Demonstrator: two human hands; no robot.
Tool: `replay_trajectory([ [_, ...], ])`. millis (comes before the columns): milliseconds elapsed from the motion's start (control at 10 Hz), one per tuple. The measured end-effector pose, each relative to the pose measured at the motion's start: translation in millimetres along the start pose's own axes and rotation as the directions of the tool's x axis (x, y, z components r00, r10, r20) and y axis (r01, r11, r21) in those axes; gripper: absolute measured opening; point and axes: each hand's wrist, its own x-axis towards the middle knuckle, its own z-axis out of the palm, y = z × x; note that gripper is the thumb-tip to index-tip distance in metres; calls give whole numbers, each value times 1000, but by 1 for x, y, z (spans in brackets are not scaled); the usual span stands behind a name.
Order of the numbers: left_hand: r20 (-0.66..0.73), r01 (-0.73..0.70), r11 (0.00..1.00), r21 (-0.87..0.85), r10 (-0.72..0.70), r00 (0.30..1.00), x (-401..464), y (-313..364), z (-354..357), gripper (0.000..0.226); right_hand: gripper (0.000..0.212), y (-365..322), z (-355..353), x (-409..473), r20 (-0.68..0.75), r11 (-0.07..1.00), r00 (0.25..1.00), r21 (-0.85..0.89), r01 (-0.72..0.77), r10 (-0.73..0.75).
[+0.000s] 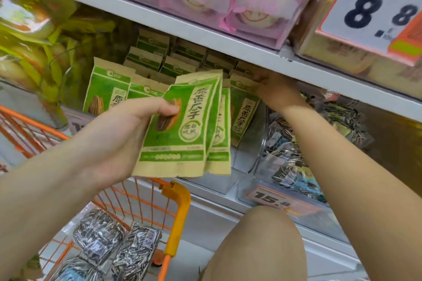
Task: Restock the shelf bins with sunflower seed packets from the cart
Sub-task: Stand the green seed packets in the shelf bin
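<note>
1. I am in the middle of stocking: my left hand (127, 125) grips a fanned bundle of green-and-kraft paper sunflower seed packets (182, 130), thumb on the front one, held just in front of the shelf.
2. My right hand (274, 89) reaches under the white shelf edge (262, 57) into the clear plastic bin (249, 150). Its fingers touch the upright green packet at the right of the row (243, 107); whether they pinch it I cannot tell.
3. Next, I judge, I must open a gap in the row and slide the bundle in upright.
4. Black-and-white striped seed bags (118, 246) wait in the orange wire cart (178, 212) below.
</note>
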Motion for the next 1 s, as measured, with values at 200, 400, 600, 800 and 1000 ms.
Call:
replay_trajectory([
  [200,-43,-132,982,-134,128,991,-30,43,52,14,8,15,-6,3,30,994,998,96,51,-54],
  [400,-202,-97,991,-94,77,976,12,52,88,28,16,35,-13,12,65,965,993,251,80,-99],
  [600,-320,-78,977,199,140,937,36,45,108,15,18,34,-18,24,201,961,977,276,8,-66],
  [800,-335,-100,847,522,312,889,37,43,115,40,37,17,-22,3,246,922,965,388,-15,-88],
  [1000,-134,-193,355,915,716,685,45,43,102,102,38,21,-27,-11,353,955,914,278,102,-200],
])
